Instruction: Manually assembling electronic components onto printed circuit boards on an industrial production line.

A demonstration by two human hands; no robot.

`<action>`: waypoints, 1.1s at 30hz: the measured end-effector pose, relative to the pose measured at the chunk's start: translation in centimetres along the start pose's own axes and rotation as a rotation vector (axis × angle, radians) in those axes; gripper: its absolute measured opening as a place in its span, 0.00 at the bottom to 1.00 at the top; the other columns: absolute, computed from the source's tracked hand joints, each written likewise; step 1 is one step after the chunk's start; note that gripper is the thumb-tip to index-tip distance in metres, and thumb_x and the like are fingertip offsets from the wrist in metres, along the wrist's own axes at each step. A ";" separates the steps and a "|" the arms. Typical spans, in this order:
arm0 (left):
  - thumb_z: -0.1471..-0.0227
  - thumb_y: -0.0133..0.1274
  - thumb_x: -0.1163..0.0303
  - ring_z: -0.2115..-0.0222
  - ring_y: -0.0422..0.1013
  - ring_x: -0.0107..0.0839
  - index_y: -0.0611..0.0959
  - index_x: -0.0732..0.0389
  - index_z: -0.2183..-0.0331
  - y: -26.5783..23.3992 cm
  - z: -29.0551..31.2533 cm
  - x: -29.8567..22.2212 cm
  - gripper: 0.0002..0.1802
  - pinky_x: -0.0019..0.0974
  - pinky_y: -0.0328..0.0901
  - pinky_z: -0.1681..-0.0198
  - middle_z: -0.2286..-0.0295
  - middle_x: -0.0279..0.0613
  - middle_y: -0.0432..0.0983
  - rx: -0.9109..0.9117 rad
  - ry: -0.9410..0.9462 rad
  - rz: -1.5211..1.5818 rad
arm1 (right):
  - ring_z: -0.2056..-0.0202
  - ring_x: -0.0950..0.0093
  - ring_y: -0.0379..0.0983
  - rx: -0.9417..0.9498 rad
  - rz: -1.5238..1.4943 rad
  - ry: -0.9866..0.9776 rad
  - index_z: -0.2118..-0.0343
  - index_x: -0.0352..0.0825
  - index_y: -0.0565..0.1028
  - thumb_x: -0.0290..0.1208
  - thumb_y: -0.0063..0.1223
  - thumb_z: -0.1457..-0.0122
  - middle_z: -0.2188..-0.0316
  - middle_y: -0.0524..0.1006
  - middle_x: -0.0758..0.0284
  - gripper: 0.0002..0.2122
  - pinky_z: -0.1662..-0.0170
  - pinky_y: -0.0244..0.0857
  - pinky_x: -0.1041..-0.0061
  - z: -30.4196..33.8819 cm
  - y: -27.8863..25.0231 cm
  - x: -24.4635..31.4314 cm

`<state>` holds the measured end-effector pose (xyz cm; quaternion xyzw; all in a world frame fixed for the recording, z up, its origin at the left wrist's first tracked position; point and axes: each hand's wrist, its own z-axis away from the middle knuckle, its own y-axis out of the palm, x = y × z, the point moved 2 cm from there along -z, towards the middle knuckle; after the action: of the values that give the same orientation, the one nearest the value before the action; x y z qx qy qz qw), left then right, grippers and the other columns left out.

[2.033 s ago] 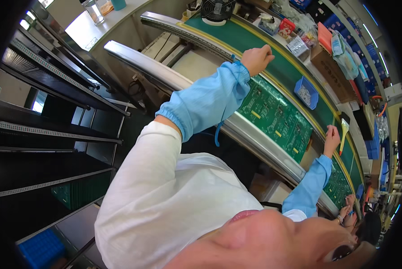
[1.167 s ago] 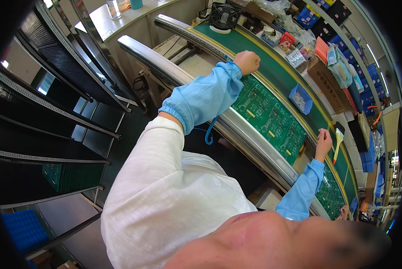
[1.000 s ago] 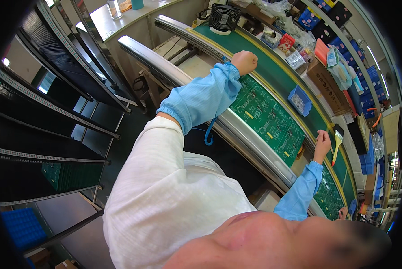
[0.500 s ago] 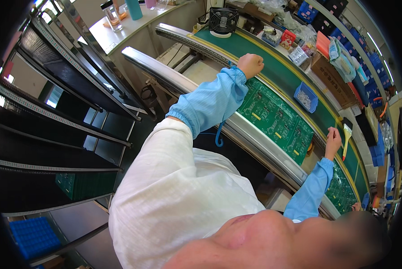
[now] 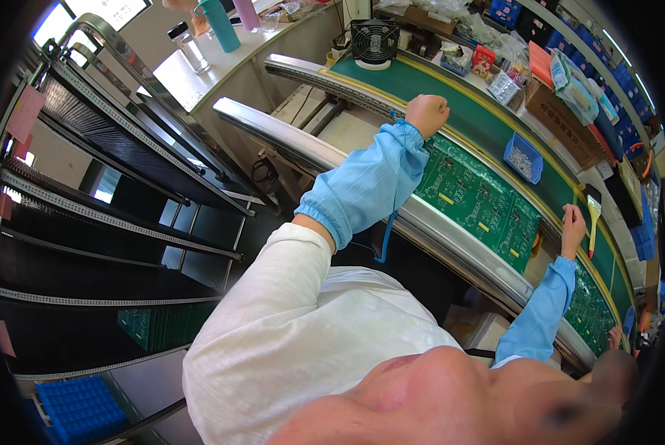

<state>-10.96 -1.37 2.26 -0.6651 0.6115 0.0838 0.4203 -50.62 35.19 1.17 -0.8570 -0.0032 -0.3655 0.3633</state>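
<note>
My left hand (image 5: pixel 427 115) is closed in a fist over the inner edge of the conveyor, at the far end of a green circuit board panel (image 5: pixel 488 211). Whatever it may hold is hidden. A blue wrist strap sits at that wrist, its cord (image 5: pixel 381 251) hanging below the sleeve. At the panel's other end, my right hand (image 5: pixel 572 231) is raised with fingers pressed together; I cannot make out anything in them. Beyond the panel, a blue tray (image 5: pixel 524 158) of small pale parts rests on the green belt (image 5: pixel 466 111). A yellow-handled brush (image 5: pixel 593 222) lies next to my right hand.
A black fan (image 5: pixel 375 43) stands at the belt's far end. Another circuit board panel (image 5: pixel 590 311) lies to the right, with another person's hand (image 5: pixel 615 337) beside it. Black racks (image 5: pixel 110 267) with upright boards fill the left. Cardboard boxes (image 5: pixel 562 122) line the far side.
The whole view has shifted, so the conveyor and racks sit further right in the picture. Both my hands keep nearly the same places by the board panel, still closed.
</note>
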 end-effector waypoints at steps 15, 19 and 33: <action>0.54 0.63 0.65 0.77 0.69 0.58 0.72 0.60 0.83 -0.2 1.3 -1.3 0.18 0.53 0.63 0.75 0.83 0.52 0.69 -0.066 0.102 0.024 | 0.75 0.63 0.74 -0.151 0.403 -0.051 0.57 0.40 0.78 0.43 0.40 0.28 0.77 0.75 0.64 0.15 0.71 0.64 0.63 0.8 -1.4 -1.9; 0.54 0.64 0.67 0.77 0.69 0.58 0.71 0.61 0.83 -0.7 1.5 -1.2 0.18 0.52 0.62 0.75 0.84 0.52 0.68 -0.054 0.088 0.025 | 0.71 0.61 0.76 -0.186 0.410 -0.019 0.56 0.41 0.77 0.44 0.40 0.28 0.74 0.77 0.64 0.15 0.68 0.66 0.62 1.0 -1.1 -2.1; 0.51 0.55 0.76 0.72 0.75 0.54 0.80 0.57 0.76 -0.7 0.9 -1.5 0.04 0.52 0.68 0.70 0.78 0.47 0.77 -0.047 0.114 0.023 | 0.78 0.65 0.61 -0.218 0.307 -0.108 0.72 0.36 0.65 0.44 0.56 0.34 0.80 0.66 0.63 0.18 0.71 0.60 0.66 1.9 1.0 -0.8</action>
<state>-10.39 0.31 2.96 -0.6713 0.6400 0.0650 0.3680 -49.74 35.84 -0.90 -0.9001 0.1478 -0.2572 0.3190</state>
